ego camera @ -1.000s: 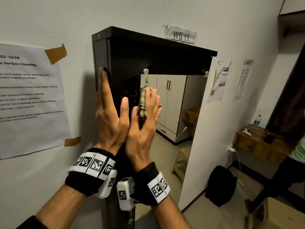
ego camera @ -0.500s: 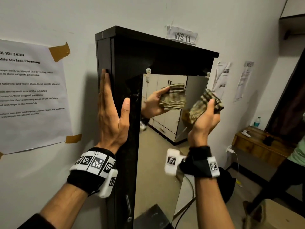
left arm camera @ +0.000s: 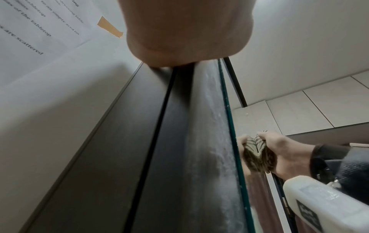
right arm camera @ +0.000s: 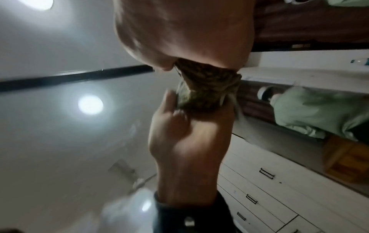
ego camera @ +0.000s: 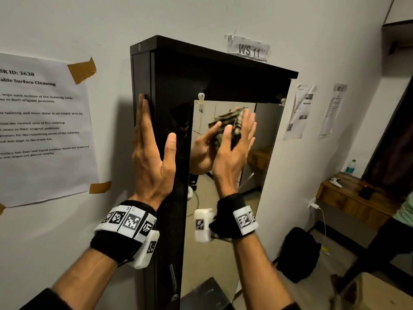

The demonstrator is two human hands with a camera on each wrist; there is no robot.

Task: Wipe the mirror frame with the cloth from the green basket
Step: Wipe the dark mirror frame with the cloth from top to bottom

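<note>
The black mirror frame (ego camera: 169, 90) stands against the white wall, with the mirror glass (ego camera: 266, 139) set in its right part. My left hand (ego camera: 152, 157) lies flat with straight fingers on the frame's left side; its palm (left arm camera: 185, 31) rests on the frame's edge (left arm camera: 139, 141). My right hand (ego camera: 237, 146) presses the checked cloth (ego camera: 237, 127) against the upper glass with straight fingers. The cloth (left arm camera: 265, 157) meets its own reflection there. It bunches under my right palm (right arm camera: 185, 31), where the cloth (right arm camera: 205, 71) touches the glass. The green basket is out of view.
Taped paper sheets (ego camera: 42, 128) hang on the wall left of the frame, others (ego camera: 299, 110) to its right. A wooden side table (ego camera: 348, 198) with a bottle stands at right, a black backpack (ego camera: 299, 253) on the floor, a cardboard box (ego camera: 377, 294), and a person's sleeve (ego camera: 405, 211).
Half a second ago my right hand gripped the cloth off the mirror to the right; it has swung back left and presses it flat on the glass. My left hand stays put.
</note>
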